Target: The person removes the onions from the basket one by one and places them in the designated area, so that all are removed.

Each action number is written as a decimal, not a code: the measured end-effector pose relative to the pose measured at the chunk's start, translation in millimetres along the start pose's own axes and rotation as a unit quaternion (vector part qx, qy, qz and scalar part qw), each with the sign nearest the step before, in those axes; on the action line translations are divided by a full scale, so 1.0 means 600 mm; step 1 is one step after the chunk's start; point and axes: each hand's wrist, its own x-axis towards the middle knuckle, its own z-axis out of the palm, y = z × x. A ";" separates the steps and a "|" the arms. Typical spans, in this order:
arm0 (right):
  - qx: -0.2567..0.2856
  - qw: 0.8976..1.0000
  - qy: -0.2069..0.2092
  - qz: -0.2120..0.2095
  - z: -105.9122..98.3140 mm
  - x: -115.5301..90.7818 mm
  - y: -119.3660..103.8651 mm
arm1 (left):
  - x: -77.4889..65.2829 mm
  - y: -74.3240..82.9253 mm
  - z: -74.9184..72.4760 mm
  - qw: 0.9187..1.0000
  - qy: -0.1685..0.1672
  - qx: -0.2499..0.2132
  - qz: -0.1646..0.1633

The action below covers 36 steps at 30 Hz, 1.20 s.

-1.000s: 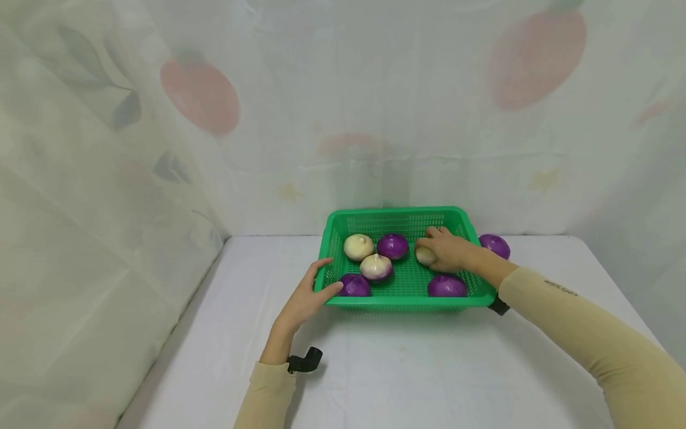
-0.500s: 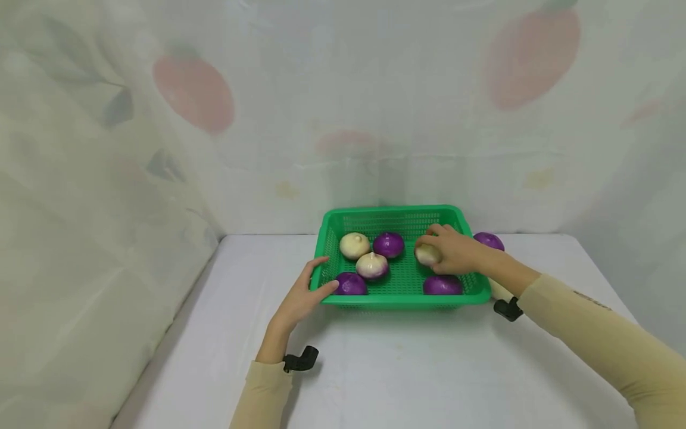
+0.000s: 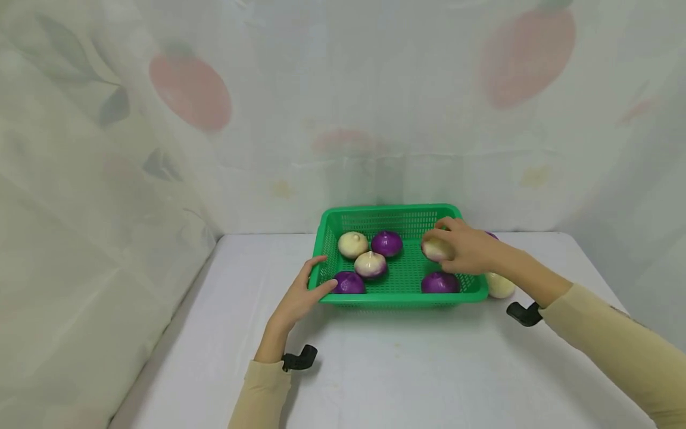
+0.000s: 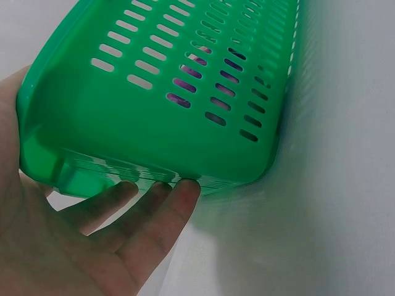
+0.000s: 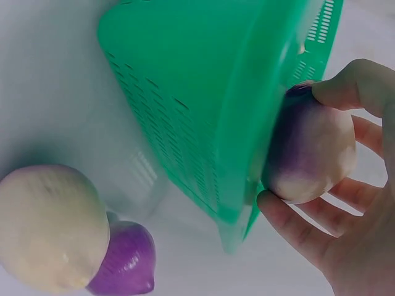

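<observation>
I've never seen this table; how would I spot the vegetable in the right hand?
Find the green basket on the white table. At its right-hand end, the right hand holds a cream-and-purple vegetable, round like a turnip. Another in the basket shares those colours, but only this one is gripped by fingers.

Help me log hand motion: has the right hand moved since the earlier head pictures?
Yes. Against the green basket, the right hand, gripping a white-and-purple bulb, has shifted rightward and slightly up in the head view.
</observation>
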 end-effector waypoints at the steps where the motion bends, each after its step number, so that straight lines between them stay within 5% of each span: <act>1: 0.001 1.000 0.002 -0.001 -0.003 -0.004 0.000 | 0.000 0.000 0.000 1.000 -0.001 0.001 0.000; 16: 0.014 0.998 0.058 0.032 -0.058 -0.056 0.022 | 0.000 0.004 -0.002 1.000 -0.001 0.005 -0.002; 23: 0.025 0.992 0.079 0.095 -0.077 -0.077 0.043 | 0.000 0.003 -0.003 1.000 -0.004 0.002 -0.002; 36: 0.059 0.984 0.096 0.139 -0.067 -0.111 0.118 | -0.001 0.005 -0.003 1.000 -0.005 0.000 0.001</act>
